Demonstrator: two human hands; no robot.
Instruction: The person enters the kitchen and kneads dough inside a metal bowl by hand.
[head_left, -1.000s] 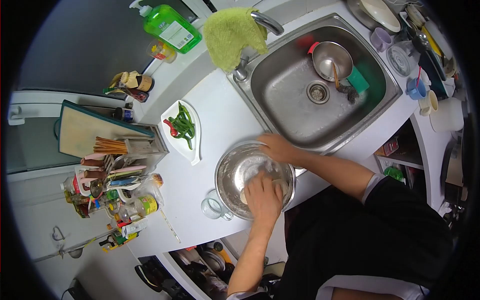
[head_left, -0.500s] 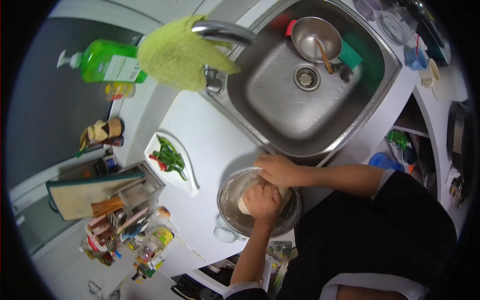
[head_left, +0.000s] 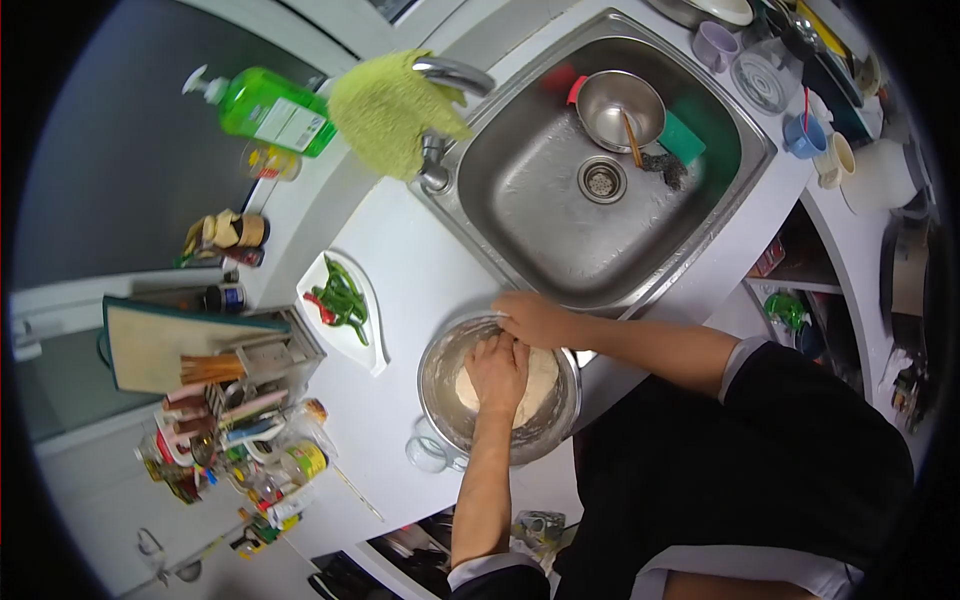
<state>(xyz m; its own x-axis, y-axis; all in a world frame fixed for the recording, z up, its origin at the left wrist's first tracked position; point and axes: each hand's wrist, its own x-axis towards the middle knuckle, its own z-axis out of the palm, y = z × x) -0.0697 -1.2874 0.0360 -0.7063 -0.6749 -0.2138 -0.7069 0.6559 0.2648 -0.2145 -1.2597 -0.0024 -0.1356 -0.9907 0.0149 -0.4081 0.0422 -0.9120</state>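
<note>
A metal bowl (head_left: 433, 398) sits on the white counter with pale dough (head_left: 541, 378) inside. My left hand (head_left: 497, 372) reaches into the bowl from below and lies on the dough, its fingers extended over the dough's upper part. At the bowl's upper rim is my right hand (head_left: 532, 319), its fingers curled over the edge. Its fingertips are partly hidden near my left hand. Flour or dough residue coats the bowl's inner wall.
A glass cup (head_left: 426, 453) stands beside the bowl. Green and red peppers (head_left: 341, 300) lie on a white plate (head_left: 372, 345). Above right is the sink (head_left: 530, 215), holding a small metal pot (head_left: 608, 105). A utensil rack and bottles stand at left.
My left hand went from a closed fist on the dough to extended fingers, uncovering more dough at its right. My right hand stays at the rim. The camera view has shifted.
</note>
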